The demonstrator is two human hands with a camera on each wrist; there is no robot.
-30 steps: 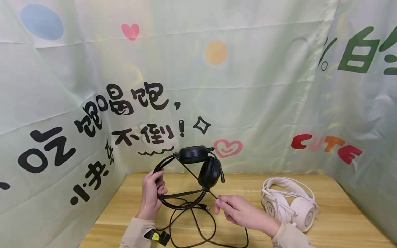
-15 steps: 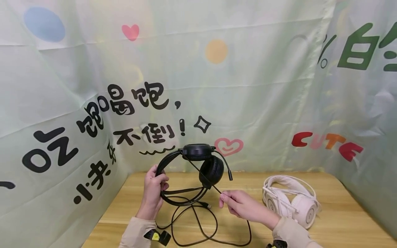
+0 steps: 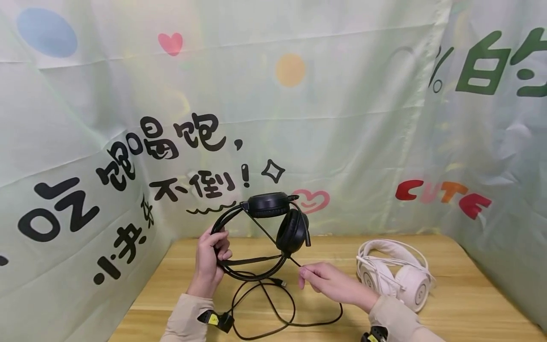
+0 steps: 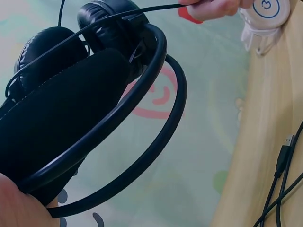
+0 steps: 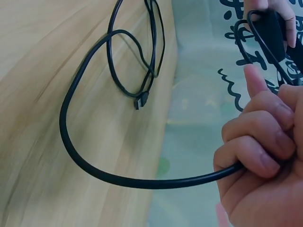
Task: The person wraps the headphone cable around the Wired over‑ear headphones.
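A black headset (image 3: 268, 205) with two padded ear cups and a microphone boom (image 3: 307, 235) is held up over the table, its ear cups turned to the far side. My left hand (image 3: 209, 259) grips it by the headband, fingers wrapped round the twin tubes (image 4: 120, 109). My right hand (image 3: 326, 280) has its fingers curled round the headset's black cable (image 5: 142, 183), just below the lower ear cup. From there the cable drops in a bend to loose loops on the table, where its USB plug (image 3: 279, 282) lies.
White headphones (image 3: 416, 287) lie on the wooden table (image 3: 466, 304) at the right, their white cord wound about them. Behind the table and along both sides hangs a printed pale green cloth (image 3: 342, 142).
Both hands keep their hold on the headset and the cable. The headset tilts a little, and its microphone swings slightly. The head view has turned a bit to the right.
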